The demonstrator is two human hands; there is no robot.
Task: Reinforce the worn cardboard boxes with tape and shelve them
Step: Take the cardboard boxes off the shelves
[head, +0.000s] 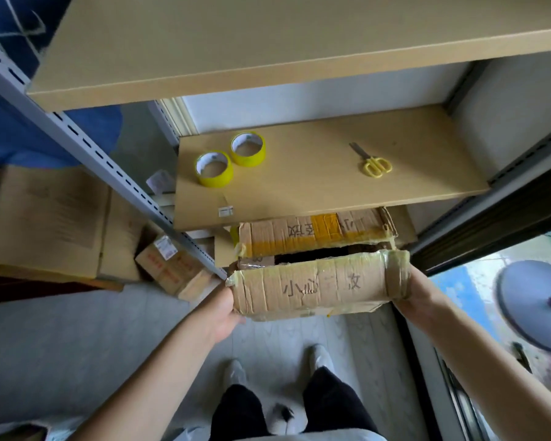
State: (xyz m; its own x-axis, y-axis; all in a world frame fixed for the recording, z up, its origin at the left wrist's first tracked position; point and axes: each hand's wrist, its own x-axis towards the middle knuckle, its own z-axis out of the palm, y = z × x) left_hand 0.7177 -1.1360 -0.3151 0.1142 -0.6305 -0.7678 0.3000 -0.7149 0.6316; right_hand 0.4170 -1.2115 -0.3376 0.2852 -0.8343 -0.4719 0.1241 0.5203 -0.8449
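A: Start from the left. What has the left hand (225,308) got?

B: It presses against the left end of the worn box (315,286), at the lower corner. Most of its fingers are hidden behind the cardboard, so I cannot tell how far they curl.

A: And the box itself?

B: Held in the air in front of the person, just below the front edge of the middle shelf (299,198). Its long axis runs left to right, and the top flaps gape open along the middle.

A: The right side?

B: The right hand (406,289) is against the right end, with its fingers out of sight behind the box. Both hands sit at about the same nearness, one at each end.

A: Where are the tools?

B: Up and beyond the box: two yellow tape rolls (229,159) on the left of the shelf, scissors (372,162) further right. I judge the box must rise and go forward onto that shelf.
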